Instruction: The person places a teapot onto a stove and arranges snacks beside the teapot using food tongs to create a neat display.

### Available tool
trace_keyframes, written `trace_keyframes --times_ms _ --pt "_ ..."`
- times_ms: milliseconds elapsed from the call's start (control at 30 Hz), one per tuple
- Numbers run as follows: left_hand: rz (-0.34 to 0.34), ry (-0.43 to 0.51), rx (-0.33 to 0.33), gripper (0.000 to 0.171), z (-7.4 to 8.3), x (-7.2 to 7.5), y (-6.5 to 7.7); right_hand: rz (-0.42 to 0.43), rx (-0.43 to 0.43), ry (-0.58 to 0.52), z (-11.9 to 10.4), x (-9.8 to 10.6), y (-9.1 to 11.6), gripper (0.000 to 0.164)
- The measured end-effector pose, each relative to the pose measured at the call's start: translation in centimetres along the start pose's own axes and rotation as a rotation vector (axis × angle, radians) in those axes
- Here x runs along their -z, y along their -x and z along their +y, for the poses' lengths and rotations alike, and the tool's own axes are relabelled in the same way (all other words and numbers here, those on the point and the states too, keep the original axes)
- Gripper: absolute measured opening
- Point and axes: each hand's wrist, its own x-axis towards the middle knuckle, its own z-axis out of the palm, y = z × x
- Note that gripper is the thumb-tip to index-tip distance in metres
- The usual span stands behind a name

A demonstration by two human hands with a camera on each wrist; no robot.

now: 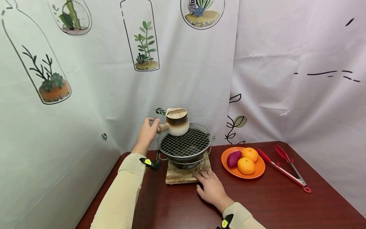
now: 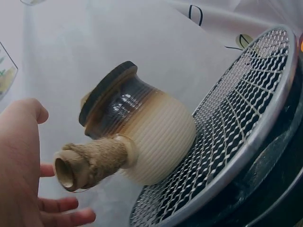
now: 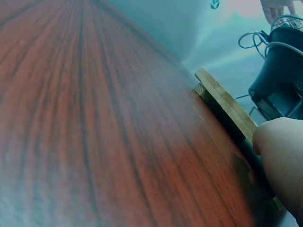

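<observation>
A small clay teapot (image 1: 178,124), brown above and cream below, with a wooden lid, sits on the left part of the round wire grill mesh (image 1: 197,140). Its rope-wrapped side handle (image 2: 97,163) points toward my left hand (image 1: 148,133). The thumb and fingers of that hand spread apart around the handle's end, with space showing between thumb and handle in the left wrist view. My right hand (image 1: 211,188) rests with fingers extended on the front edge of the wooden board (image 1: 180,176) under the black stove (image 1: 184,163).
To the right, an orange plate (image 1: 233,173) bears two oranges (image 1: 246,165) and a purple sweet potato (image 1: 233,159). Red-handled tongs (image 1: 286,170) lie beyond it. A white printed curtain (image 1: 186,82) hangs behind the dark red table (image 1: 177,206).
</observation>
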Motion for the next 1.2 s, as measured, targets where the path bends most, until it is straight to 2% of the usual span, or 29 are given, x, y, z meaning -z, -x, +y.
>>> trace_keyframes --times_ms 133,300,433,567,700,833,1200 --pt "0.023 -0.046 0.002 0.072 -0.1 0.8 0.7 0.008 0.001 -0.01 0.0 0.0 0.0 0.042" --pt "0.048 -0.083 -0.018 0.07 -0.2 1.6 1.7 0.019 0.007 -0.013 0.0 0.1 0.0 0.042" --pt "0.086 -0.048 -0.051 0.067 -0.5 1.8 2.7 0.023 0.009 -0.012 0.1 0.0 0.0 0.042" --pt "0.183 0.021 -0.102 0.059 -0.8 1.7 4.1 0.023 0.012 -0.014 0.1 -0.1 0.0 0.042" --pt "0.278 0.047 -0.176 0.05 -1.1 1.3 5.5 0.025 0.016 -0.014 0.1 -0.1 0.0 0.041" --pt "0.337 0.071 -0.256 0.042 -1.3 0.5 6.7 0.028 0.022 -0.025 0.2 -0.1 -0.1 0.041" --pt "0.405 0.027 -0.464 0.026 -2.9 -2.1 9.6 0.03 0.022 -0.036 0.2 0.0 -0.1 0.041"
